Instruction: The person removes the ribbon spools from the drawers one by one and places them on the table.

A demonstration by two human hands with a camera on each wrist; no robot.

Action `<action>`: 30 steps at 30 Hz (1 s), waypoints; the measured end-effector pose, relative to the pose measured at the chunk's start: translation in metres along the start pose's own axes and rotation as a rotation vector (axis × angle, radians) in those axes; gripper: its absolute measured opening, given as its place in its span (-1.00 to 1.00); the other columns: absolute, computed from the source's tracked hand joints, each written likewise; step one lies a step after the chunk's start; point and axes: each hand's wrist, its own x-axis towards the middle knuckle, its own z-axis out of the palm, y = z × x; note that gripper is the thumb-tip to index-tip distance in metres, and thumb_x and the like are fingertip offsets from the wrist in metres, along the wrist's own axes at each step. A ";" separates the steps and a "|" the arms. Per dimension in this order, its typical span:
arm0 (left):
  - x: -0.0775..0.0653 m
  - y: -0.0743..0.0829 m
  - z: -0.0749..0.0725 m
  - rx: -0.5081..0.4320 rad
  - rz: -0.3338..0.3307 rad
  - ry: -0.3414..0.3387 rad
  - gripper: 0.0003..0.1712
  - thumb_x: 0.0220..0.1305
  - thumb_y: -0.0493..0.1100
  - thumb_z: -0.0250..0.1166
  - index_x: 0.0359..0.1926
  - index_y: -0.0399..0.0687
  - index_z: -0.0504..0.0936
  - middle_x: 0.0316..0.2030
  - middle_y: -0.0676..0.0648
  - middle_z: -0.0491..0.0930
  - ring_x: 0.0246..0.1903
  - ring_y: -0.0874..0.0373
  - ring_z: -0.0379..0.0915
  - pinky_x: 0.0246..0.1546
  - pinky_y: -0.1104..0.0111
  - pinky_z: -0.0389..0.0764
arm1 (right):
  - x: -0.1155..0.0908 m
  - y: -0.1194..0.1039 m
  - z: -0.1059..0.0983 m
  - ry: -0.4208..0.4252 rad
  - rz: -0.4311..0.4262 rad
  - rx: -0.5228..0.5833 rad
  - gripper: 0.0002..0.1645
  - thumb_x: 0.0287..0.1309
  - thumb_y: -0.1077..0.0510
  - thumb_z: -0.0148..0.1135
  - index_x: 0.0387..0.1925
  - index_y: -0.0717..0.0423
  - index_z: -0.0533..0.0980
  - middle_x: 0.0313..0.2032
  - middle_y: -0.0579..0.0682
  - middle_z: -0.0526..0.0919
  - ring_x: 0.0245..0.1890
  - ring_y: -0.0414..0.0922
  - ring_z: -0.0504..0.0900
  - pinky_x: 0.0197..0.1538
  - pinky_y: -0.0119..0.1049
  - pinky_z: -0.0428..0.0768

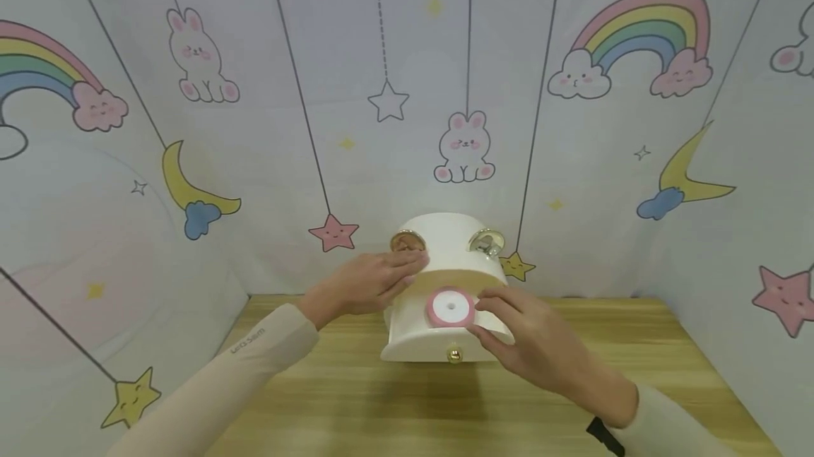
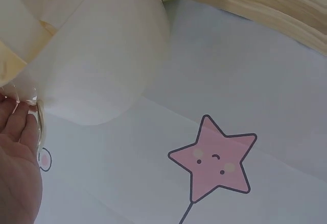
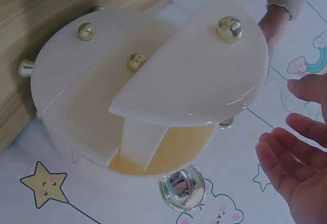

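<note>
A glossy white rounded storage box (image 1: 445, 238) with round gold ears and knobbed drawers stands against the wall. My left hand (image 1: 388, 277) reaches to its upper left, fingers straight and resting at the left gold ear. In the left wrist view the left hand's fingertips (image 2: 25, 119) overlap that ear's edge. A pink-rimmed white disc (image 1: 451, 307) with a small centre dot is at the box's front. My right hand (image 1: 537, 337) has thumb and index spread apart right at the disc's right edge. The right wrist view shows loosely spread fingers (image 3: 276, 147) with nothing between them.
A gold knob (image 1: 454, 354) is on the lowest drawer. The right gold ear (image 3: 184, 187) sticks out from the box's side. A pale yellow inner space (image 3: 179, 150) shows between the white parts. Wood-grain table (image 1: 350, 407) lies below, with a printed cartoon cloth (image 1: 381, 160) behind.
</note>
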 end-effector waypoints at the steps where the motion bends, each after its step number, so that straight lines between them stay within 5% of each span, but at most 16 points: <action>1: 0.000 -0.001 0.000 0.004 0.000 -0.007 -0.41 0.70 0.01 -0.12 0.60 -0.03 0.31 0.58 -0.05 0.32 0.55 0.01 0.32 0.46 0.07 0.49 | 0.002 0.001 -0.001 -0.022 -0.005 0.013 -0.71 0.26 0.05 0.49 -0.13 0.17 0.67 -0.14 0.01 0.74 -0.16 -0.10 0.74 -0.10 -0.28 0.74; 4: -0.002 -0.002 -0.001 0.012 -0.003 -0.039 -0.38 0.70 0.04 -0.13 0.63 0.01 0.23 0.61 -0.03 0.25 0.57 0.01 0.28 0.47 0.07 0.48 | 0.010 0.006 -0.003 -0.083 -0.018 0.060 -0.57 -0.01 0.17 0.65 -0.09 0.16 0.66 -0.12 0.00 0.75 -0.11 -0.11 0.74 -0.06 -0.29 0.74; 9: -0.006 -0.004 -0.002 0.000 -0.010 -0.104 -0.33 0.71 0.09 -0.17 0.68 0.03 0.08 0.67 0.00 0.10 0.63 0.03 0.13 0.55 0.08 0.38 | 0.022 0.015 -0.007 -0.222 0.042 0.146 -0.58 0.05 0.19 0.63 -0.05 0.18 0.67 -0.09 0.01 0.77 -0.04 -0.08 0.77 0.03 -0.20 0.77; 14: -0.007 -0.005 -0.003 -0.016 -0.009 -0.152 -0.30 0.72 0.12 -0.22 0.71 0.04 -0.04 0.70 0.02 -0.02 0.66 0.03 0.05 0.60 0.10 0.28 | 0.034 0.027 -0.010 -0.359 0.093 0.120 -0.60 0.20 0.12 0.54 0.02 0.20 0.65 -0.05 0.02 0.78 0.00 -0.05 0.76 0.07 -0.14 0.76; 30: -0.004 -0.004 -0.004 -0.010 0.004 -0.179 -0.28 0.71 0.12 -0.21 0.71 0.00 -0.04 0.70 -0.01 -0.03 0.67 0.03 -0.01 0.65 0.14 0.19 | 0.073 0.060 -0.008 -0.798 0.049 0.162 -0.48 0.24 0.07 0.51 0.16 0.22 0.67 0.10 0.09 0.80 0.09 0.05 0.80 0.17 -0.01 0.74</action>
